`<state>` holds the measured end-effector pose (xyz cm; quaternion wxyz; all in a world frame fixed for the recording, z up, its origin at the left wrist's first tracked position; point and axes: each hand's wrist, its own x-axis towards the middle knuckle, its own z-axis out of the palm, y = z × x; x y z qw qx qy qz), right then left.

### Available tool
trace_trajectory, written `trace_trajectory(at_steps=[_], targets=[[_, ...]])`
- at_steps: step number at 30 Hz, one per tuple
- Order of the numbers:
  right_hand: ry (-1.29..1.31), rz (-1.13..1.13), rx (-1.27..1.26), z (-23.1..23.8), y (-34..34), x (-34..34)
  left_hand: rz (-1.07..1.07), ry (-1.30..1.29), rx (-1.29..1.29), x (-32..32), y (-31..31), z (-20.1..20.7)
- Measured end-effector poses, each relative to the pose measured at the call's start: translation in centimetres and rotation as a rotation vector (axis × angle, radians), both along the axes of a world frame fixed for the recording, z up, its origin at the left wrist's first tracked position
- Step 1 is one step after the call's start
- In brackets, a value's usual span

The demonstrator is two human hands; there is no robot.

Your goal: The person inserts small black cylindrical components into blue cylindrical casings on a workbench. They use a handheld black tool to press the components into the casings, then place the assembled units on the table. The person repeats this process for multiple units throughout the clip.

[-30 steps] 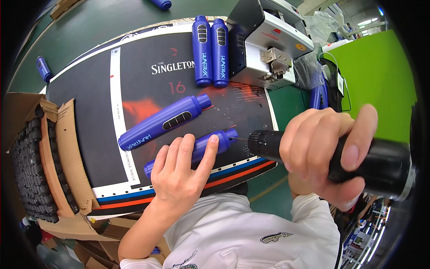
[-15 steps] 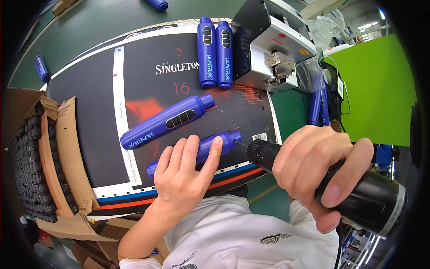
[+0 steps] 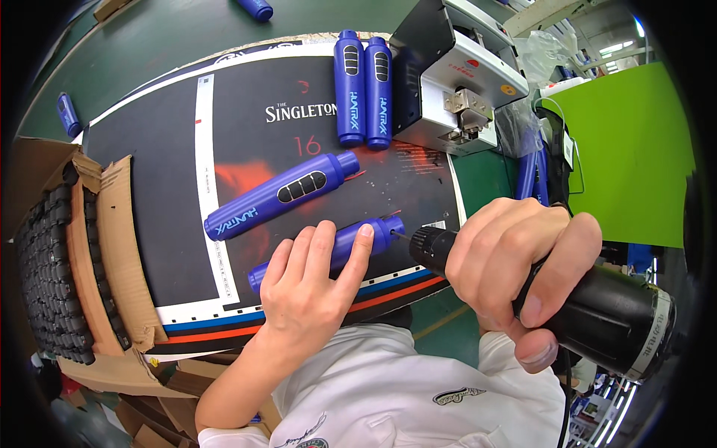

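The tubes (image 3: 282,196) are violet-blue, several with pale blue lettering and black button panels edged in silver. The desk (image 3: 168,36) is dark green, its black mat (image 3: 166,216) smudged red-orange and banded in white, blue and orange along the near edge. The screwdriver (image 3: 597,321) is black with a whitish band.

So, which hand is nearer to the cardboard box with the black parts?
Left. The left hand holds a blue tube, to the right of the cardboard box and apart from it. The right hand grips a black power screwdriver, farther to the right.
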<state>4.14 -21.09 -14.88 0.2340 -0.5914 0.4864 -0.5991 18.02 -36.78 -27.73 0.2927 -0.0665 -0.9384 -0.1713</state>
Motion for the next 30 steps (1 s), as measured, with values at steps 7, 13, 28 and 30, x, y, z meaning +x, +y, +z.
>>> trace_trajectory(at_steps=[7,13,28,30], targets=[[-0.465,-0.146,-0.470,-1.6,2.9,-0.2,0.016,-0.052,0.008,-0.1,0.1,0.2],[-1.072,-0.378,-0.199,-5.9,5.5,2.9,-0.166,-0.174,0.801,1.3,-2.6,6.4],[-1.083,-0.568,0.111,-9.8,0.4,7.6,0.017,-0.123,0.556,3.7,-12.7,10.2],[-1.081,-0.577,0.095,-9.7,0.6,6.9,0.496,-0.011,0.076,3.4,-20.1,8.9]])
